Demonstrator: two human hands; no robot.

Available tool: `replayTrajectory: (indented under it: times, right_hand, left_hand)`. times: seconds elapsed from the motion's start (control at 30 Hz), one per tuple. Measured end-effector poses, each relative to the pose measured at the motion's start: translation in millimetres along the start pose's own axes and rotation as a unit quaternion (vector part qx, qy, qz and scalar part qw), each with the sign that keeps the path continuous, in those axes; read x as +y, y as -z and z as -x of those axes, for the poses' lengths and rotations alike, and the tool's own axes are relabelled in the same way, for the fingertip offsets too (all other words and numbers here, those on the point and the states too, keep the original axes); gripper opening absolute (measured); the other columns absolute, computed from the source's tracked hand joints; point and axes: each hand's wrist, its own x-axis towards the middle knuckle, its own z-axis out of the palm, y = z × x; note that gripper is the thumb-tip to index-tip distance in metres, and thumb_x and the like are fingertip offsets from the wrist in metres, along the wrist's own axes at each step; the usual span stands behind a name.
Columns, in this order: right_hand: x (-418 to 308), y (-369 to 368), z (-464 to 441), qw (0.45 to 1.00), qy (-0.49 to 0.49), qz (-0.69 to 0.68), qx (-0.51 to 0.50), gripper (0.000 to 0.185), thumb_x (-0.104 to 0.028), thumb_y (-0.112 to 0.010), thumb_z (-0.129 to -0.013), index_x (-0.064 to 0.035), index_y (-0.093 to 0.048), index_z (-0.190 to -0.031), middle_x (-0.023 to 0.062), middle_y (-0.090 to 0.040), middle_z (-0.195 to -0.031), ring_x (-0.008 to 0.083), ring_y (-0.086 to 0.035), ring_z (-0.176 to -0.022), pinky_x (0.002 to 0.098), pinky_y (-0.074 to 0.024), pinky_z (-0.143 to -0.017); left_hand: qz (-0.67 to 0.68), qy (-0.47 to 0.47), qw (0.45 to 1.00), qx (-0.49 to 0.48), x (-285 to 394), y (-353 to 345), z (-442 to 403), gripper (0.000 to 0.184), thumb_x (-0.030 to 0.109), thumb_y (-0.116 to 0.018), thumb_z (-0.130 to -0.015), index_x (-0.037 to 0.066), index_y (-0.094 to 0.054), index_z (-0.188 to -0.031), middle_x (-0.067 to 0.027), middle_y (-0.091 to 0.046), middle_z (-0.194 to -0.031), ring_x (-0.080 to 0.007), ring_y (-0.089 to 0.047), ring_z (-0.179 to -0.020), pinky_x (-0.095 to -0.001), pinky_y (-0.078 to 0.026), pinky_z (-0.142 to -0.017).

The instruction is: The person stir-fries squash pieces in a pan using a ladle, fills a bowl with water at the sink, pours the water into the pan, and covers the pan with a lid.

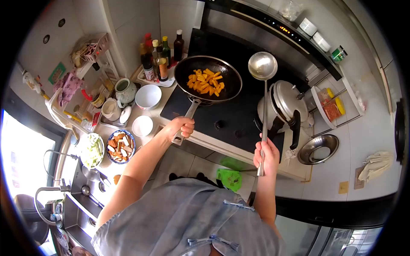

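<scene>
My left hand is wrapped round the metal handle of a dark wok, which rests over the left side of the black stove. Orange-yellow food pieces lie in the middle of the wok. A long metal ladle is gripped near the end of its handle by my right hand. Its bowl is raised to the right of the wok, apart from it, and above the left edge of a silver pressure cooker.
Sauce bottles stand behind the wok's left side. White bowls, a plate of brown and white slices and chopped green-white vegetables are on the left counter. A sink is lower left. A metal basin sits right of the cooker.
</scene>
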Motion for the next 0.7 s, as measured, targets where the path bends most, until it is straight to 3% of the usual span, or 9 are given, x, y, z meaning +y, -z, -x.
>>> replayTrajectory:
  times: [0.13, 0.7]
  right_hand:
    - [7.5, -7.9, -7.7, 0.999, -0.039, 0.007, -0.003, 0.025, -0.012, -0.046, -0.088, -0.0030, -0.048, -0.111, 0.0023, -0.048, -0.074, 0.0082, -0.038, -0.038, 0.0236, -0.0292, -0.033]
    - [39.2, -11.6, -38.1, 0.997, -0.073, 0.024, -0.010, 0.024, -0.010, -0.046, -0.089, -0.0027, -0.051, -0.112, 0.0045, -0.051, -0.072, 0.0066, -0.040, -0.039, 0.0217, -0.0335, -0.031]
  left_hand:
    - [0.004, -0.012, 1.000, 0.012, -4.1, 3.2, -8.9, 0.016, 0.004, -0.046, -0.084, 0.010, -0.038, -0.072, 0.0042, -0.035, -0.058, -0.0030, -0.032, -0.044, -0.0177, -0.027, -0.036]
    - [-0.021, -0.026, 0.998, 0.045, -29.0, 51.5, -32.8, 0.010, 0.003, -0.049, -0.081, 0.007, -0.041, -0.083, 0.0022, -0.036, -0.058, -0.0047, -0.032, -0.042, -0.0196, -0.026, -0.035]
